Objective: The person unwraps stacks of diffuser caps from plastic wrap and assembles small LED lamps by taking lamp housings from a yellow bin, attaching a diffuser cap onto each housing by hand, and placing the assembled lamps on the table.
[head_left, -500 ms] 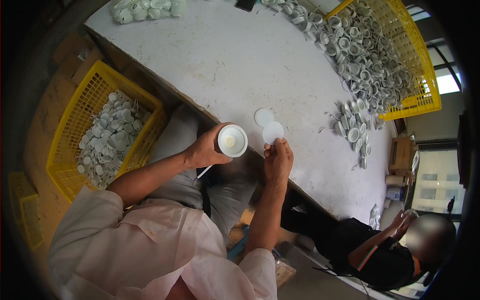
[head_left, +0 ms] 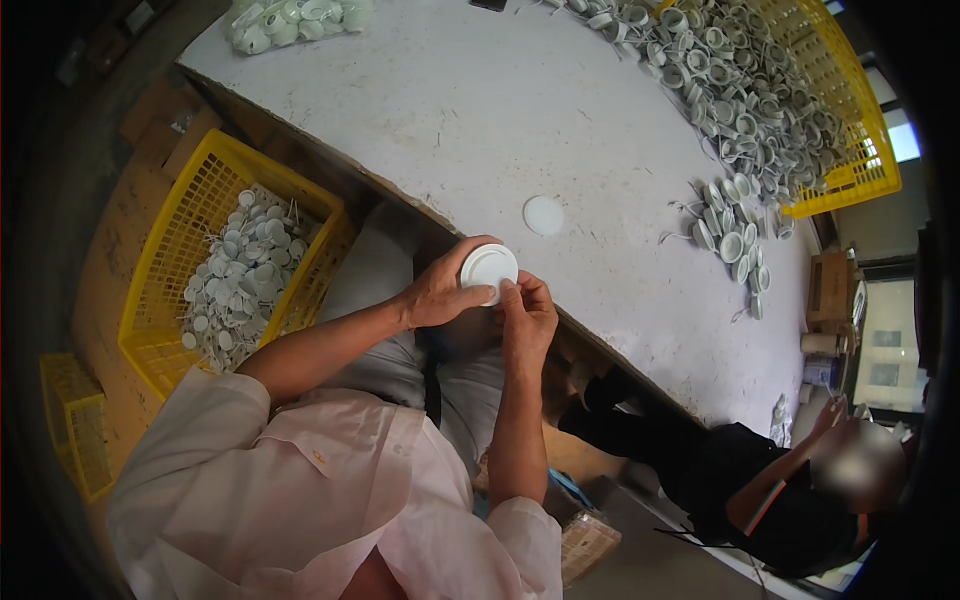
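My left hand (head_left: 440, 287) is wrapped round a small white round LED downlight (head_left: 513, 263), its face turned up, held just off the table edge above my lap. Over the face lies a thin white disc (head_left: 487, 270), hiding the LED board. The fingers of my right hand (head_left: 528, 308) are pinched at the disc's near right edge, touching the lamp's rim. My left thumb presses at the near edge too. Another white translucent disc (head_left: 543, 215) rests flat on the table, beyond my right hand.
The pale table (head_left: 400, 130) runs diagonally ahead. A yellow crate (head_left: 870, 170) of white lamp housings (head_left: 730, 110) spills at the far right. Another yellow crate (head_left: 160, 250) with wired white discs stands at left. A bag (head_left: 300, 22) lies far left. A co-worker (head_left: 740, 490) sits at right.
My right hand has brought one disc from the table to the downlight, moving left and nearer. The disc now covers the face, where the LED board showed before.
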